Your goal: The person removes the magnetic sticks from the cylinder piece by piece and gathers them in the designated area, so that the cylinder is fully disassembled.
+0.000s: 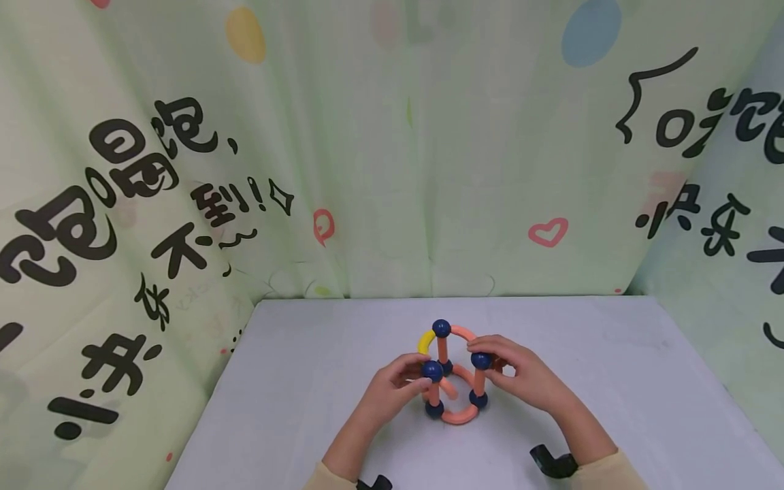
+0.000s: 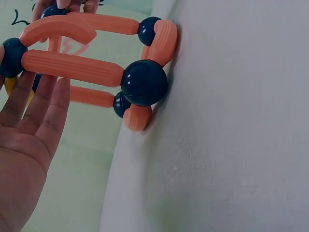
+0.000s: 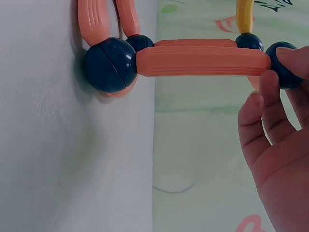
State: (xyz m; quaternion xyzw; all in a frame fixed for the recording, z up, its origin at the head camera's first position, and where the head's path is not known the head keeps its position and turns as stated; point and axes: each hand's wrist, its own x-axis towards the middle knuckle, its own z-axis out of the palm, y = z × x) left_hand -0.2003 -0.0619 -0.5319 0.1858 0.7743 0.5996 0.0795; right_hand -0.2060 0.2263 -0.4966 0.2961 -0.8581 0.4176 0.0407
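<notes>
A ball-and-rod building toy stands on the table, with dark blue balls joined by orange rods. Its lower ring has curved orange rods [image 1: 461,416], and three straight uprights rise from it. On top, a yellow curved rod [image 1: 425,341] runs between the back ball [image 1: 441,328] and the left ball [image 1: 432,371]. My left hand [image 1: 395,386] pinches that left ball between thumb and fingers. From the same ball a curved orange rod [image 2: 58,28] juts out with one end free. My right hand [image 1: 520,371] pinches the right upper ball [image 3: 285,65], at the top of a straight orange rod [image 3: 203,61].
A pale tabletop [image 1: 294,381] surrounds the toy. Behind it and at both sides hang light green curtains [image 1: 380,170] with black lettering and coloured shapes. Black wrist-worn pieces [image 1: 553,463] sit at both cuffs, close over the table.
</notes>
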